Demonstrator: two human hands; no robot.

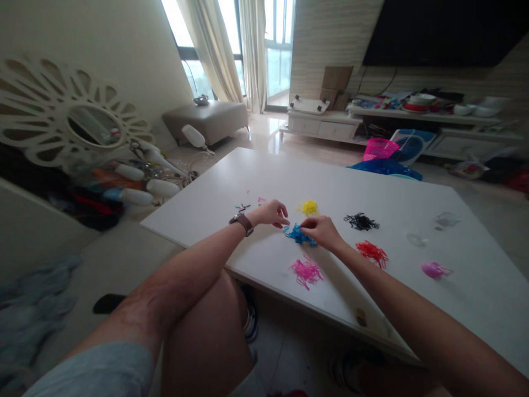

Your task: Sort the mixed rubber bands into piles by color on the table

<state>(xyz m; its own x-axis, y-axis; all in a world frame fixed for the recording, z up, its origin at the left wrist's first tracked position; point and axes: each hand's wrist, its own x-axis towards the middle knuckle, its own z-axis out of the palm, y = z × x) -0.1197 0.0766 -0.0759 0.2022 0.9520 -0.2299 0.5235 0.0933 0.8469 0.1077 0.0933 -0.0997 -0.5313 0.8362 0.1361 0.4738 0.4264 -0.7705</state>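
Note:
Small coloured bands lie in heaps on a white table (264, 171). My right hand (322, 231) is at the blue heap (301, 235), thumb and fingers pinched together; what sits between the fingertips is too small to make out. My left hand (273, 213), with a watch (243, 223) on its wrist, hovers at the left side of the same heap, fingers curved and apart. Beyond is a yellow heap (309, 207), nearer me a pink heap (306, 272). Right of my right hand are a black heap (362, 221) and a red heap (372, 253). Some mixed loose bands (243, 208) lie left of my left hand.
On the table's right side are a pink object (436, 269), a clear ring (416, 240) and a clear small container (448, 219). A brown piece (361, 317) lies by the near edge. Past the far edge stands a pink basket (379, 149); a white lamp stand (163, 165) is left.

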